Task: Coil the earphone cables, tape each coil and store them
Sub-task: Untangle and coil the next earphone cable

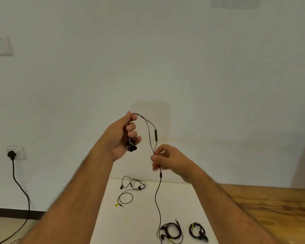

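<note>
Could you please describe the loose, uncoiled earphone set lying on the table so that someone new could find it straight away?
Start at the white mat on the wooden table. Near its far left corner lies the loose earphone set, sprawled in open loops with a yellow tag by its plug. The two coils at the near edge are wound tight, and a third set hangs from the hands.

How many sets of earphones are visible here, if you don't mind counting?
4: one held up between the hands; one uncoiled on the white sheet's far end; two coiled near its front edge. More may lie outside the frame.
</note>
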Available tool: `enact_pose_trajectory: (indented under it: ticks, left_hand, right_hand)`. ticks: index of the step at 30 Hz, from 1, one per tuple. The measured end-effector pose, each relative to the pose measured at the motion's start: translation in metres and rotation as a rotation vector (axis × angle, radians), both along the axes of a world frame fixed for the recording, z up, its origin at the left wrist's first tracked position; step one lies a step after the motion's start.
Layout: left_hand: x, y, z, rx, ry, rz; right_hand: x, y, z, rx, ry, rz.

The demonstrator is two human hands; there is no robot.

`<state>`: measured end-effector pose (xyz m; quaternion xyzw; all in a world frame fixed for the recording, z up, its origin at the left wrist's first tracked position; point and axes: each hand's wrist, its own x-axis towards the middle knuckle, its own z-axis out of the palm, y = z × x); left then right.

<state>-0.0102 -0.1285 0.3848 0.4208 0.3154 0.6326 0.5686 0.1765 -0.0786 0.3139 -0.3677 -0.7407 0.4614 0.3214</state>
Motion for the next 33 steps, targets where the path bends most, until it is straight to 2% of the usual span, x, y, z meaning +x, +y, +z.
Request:
enact_pose_trajectory:
  ticks: [4,8,12,15,17,20,22,25,26,30,33]
  left_hand:
    - [0.022,-0.010,0.018,0.040,0.316,-0.106]
    - [0.031,-0.012,0.025,0.009,0.272,-0.131]
    - [0.020,-0.012,0.024,-0.097,0.167,-0.206]
    - [0.024,-0.014,0.021,-0.079,0.071,-0.228]
    - [0.031,-0.010,0.018,0.006,0.044,-0.114]
    - [0.036,0.002,0.014,0.124,0.023,0.098]
    - [0.035,0.009,0.011,0.181,0.121,0.244]
    - [0.034,0.015,-0.001,0.241,0.438,0.444]
    - [0.033,0.017,-0.005,0.243,0.494,0.479]
    - [0.029,0.023,-0.013,0.197,0.513,0.645]
    - [0.031,0.021,-0.017,0.183,0.566,0.655]
  right_hand:
    - [-0.007,0.001,0.019,-0.039,0.235,0.095]
    - [-0.014,-0.006,0.036,-0.072,0.578,0.082]
    - [-0.001,-0.002,0.038,-0.128,0.635,0.001]
    - [-0.002,-0.002,0.033,0.044,0.380,-0.109]
    - [-0.013,-0.010,0.030,0.112,0.174,-0.112]
    - [-0.028,-0.028,0.025,0.094,-0.066,-0.042]
    - [-0.031,-0.038,0.023,0.095,-0.229,0.004]
    - [-0.024,-0.047,0.034,0.156,-0.359,-0.020]
    - [-0.022,-0.048,0.040,0.182,-0.415,-0.025]
    - [-0.017,-0.053,0.056,0.177,-0.569,0.026]
    - [-0.015,-0.058,0.067,0.346,-0.625,0.027]
